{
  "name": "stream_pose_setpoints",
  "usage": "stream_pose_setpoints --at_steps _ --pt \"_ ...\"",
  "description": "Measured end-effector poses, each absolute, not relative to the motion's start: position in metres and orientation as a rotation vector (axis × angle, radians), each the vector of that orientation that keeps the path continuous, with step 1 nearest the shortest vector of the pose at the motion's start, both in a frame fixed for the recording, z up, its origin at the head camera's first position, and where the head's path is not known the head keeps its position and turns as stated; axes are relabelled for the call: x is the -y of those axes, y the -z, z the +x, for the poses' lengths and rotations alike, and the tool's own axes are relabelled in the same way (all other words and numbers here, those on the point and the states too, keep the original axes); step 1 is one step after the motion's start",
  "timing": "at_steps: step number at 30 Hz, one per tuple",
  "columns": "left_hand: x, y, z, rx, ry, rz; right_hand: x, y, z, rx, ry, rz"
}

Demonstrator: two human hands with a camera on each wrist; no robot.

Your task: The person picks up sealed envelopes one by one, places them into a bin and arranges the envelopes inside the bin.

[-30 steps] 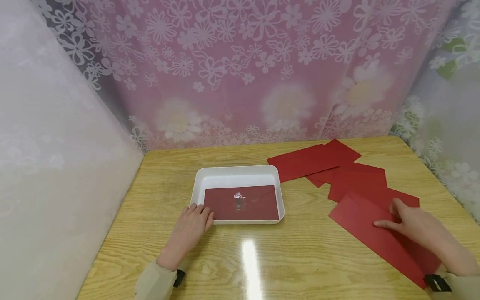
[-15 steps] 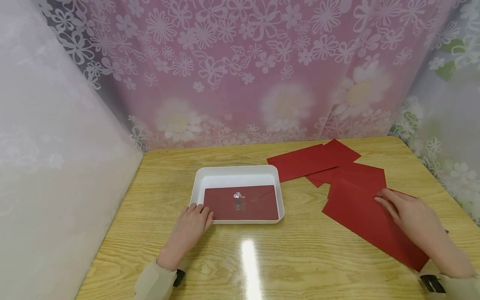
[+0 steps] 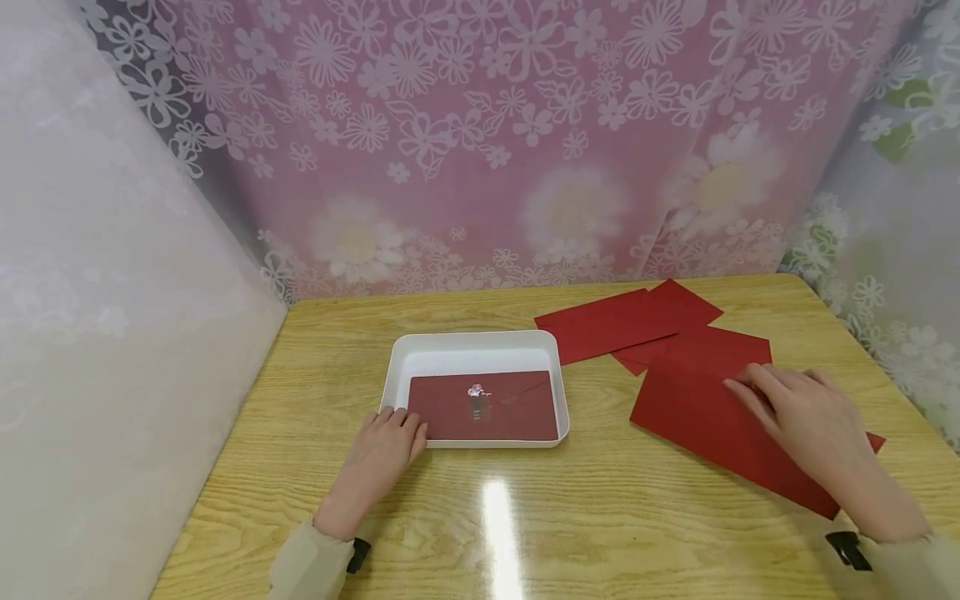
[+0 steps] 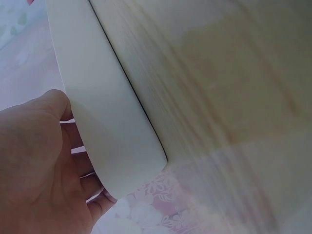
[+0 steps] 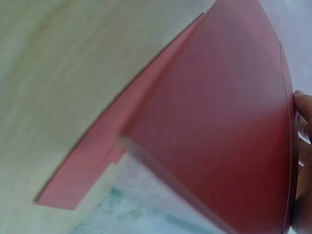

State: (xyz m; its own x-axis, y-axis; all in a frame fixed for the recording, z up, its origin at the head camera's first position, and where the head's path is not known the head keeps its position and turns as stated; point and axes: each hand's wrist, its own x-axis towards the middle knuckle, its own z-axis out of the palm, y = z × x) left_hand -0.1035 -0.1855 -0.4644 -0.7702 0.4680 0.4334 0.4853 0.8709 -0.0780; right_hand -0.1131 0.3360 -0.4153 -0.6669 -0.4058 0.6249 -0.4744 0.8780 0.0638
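My left hand (image 3: 381, 457) grips the front left corner of a white tray (image 3: 472, 339), fingers over its rim. In the left wrist view the thumb presses the outside of the tray wall (image 4: 95, 87). A dark red envelope (image 3: 442, 410) with a small silver print lies flat in the front of the tray. At the right, my right hand (image 3: 817, 429) pinches a plain red envelope (image 3: 712, 429) by its far long edge, tilted and raised off the table. The right wrist view shows its broad face (image 5: 209, 112) close up, with another red envelope (image 5: 83, 170) below it.
Several more red envelopes (image 3: 611, 323) overlap at the back right, one close to the tray's right corner. The wooden table (image 3: 585, 517) meets a pink flowered curtain (image 3: 450, 208) behind and a pale cloth (image 3: 135, 292) on the left.
My right hand has closed on the top red envelope, lifted it off the one below and moved it left and away from me. The left hand and tray have stayed still.
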Motion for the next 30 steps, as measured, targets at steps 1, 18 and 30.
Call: stream_pose_setpoints --at_steps 1,18,30 --pt "0.186 0.465 -0.104 2.59 0.055 -0.7 -0.334 0.413 -0.114 2.379 -0.137 0.642" --pt "0.186 0.463 -0.104 2.595 0.048 -0.694 -0.268 0.373 -0.145 2.24 -0.196 0.807" --pt "0.187 0.464 -0.104 2.572 0.043 -0.71 -0.196 0.364 -0.173 2.178 -0.372 0.88"
